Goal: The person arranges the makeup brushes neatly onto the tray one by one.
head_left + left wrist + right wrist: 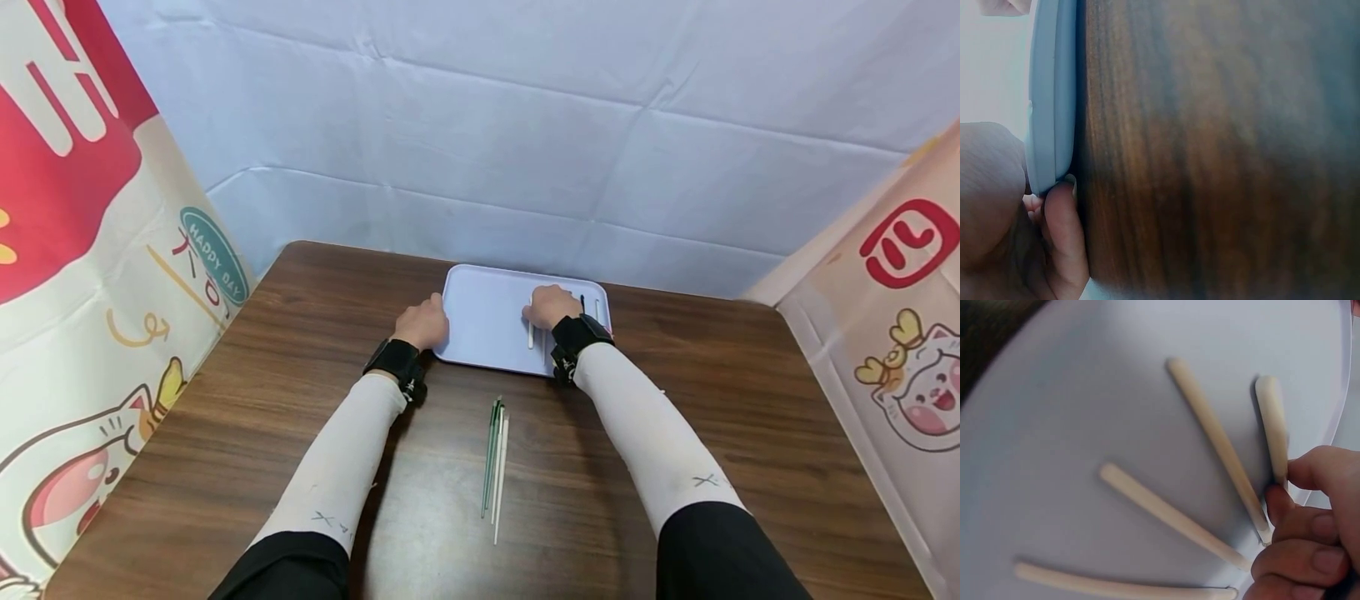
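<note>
A white shallow tray (pixel 487 312) lies near the far side of the table. My left hand (pixel 422 323) grips its left edge, a fingertip (pixel 1065 215) tucked beneath the rim in the left wrist view. Over the tray's right half, my right hand (pixel 552 307) pinches a pale wooden-handled tool (pixel 1274 419) between thumb and finger. The pinched tool's far end is hidden by the hand. Beside it in the tray lie more such tools, among them one slanted handle (pixel 1216 444) and another lower handle (pixel 1169 515); their narrow ends run toward my fingers.
Several thin green and pale sticks (pixel 495 467) lie side by side on the brown wooden table (pixel 322 333), between my forearms. A white cloth (pixel 450 150) hangs behind the table, with printed cloths (pixel 90 375) at the sides.
</note>
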`<state>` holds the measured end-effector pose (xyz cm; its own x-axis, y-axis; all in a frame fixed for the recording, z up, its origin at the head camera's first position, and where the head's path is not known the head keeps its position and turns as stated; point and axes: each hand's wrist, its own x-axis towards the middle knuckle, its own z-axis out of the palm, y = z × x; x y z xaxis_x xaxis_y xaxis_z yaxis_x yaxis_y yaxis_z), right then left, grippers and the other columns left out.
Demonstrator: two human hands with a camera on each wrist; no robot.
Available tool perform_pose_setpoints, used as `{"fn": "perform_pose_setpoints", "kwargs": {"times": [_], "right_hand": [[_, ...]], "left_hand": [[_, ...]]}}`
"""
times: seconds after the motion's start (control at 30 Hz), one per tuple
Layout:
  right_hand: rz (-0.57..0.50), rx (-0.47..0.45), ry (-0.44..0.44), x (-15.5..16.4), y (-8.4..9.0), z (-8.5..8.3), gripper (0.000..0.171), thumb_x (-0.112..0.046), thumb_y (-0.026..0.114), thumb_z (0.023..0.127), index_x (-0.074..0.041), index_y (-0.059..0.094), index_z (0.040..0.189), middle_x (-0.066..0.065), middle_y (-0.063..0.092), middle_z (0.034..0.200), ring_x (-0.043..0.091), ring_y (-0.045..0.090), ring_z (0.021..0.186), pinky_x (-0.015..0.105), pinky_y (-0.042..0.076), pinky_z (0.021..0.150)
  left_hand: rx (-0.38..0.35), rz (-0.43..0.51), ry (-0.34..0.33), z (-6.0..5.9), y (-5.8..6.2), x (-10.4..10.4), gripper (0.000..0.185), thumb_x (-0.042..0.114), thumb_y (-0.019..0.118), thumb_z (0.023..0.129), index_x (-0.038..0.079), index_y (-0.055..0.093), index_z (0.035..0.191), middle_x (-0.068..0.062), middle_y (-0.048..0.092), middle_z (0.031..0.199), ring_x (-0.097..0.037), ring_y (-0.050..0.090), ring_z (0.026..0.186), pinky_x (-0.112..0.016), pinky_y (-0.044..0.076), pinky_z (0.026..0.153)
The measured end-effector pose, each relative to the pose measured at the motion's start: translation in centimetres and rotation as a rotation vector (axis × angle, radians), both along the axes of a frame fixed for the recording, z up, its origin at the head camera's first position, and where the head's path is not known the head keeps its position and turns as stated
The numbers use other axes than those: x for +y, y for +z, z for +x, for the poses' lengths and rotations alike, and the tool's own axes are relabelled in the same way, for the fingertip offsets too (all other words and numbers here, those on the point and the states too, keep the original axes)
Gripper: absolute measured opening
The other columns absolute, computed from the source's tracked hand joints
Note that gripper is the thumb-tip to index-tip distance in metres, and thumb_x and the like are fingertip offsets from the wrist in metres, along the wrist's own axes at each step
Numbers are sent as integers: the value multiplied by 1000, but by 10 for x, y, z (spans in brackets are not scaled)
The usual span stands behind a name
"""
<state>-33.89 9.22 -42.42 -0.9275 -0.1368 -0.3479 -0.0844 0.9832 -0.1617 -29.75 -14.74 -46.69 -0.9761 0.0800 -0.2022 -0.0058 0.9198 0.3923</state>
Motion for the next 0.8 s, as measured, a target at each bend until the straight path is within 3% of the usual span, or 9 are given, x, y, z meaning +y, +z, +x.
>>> {"fn": "perform_pose_setpoints", "kwargs": {"times": [0.5, 0.8], "right_hand": [[-14, 29, 9, 4, -2, 0, 29, -29, 51, 102, -8, 52, 82, 8, 48, 77, 26, 52, 70, 39, 41, 66], [-25, 52, 24, 9, 2, 1, 32, -30, 52, 101, -10, 48, 75, 8, 46, 76, 26, 50, 70, 39, 39, 65]], "left_hand": [[-4, -1, 1, -3, -3, 1, 34, 20, 32, 108, 1, 42, 134, -14, 58, 108, -32, 57, 85, -42, 47, 73], [-5, -4, -1, 0, 1, 1, 34, 19, 29, 108, 1, 42, 134, -16, 59, 113, -35, 59, 92, -47, 49, 82]]}}
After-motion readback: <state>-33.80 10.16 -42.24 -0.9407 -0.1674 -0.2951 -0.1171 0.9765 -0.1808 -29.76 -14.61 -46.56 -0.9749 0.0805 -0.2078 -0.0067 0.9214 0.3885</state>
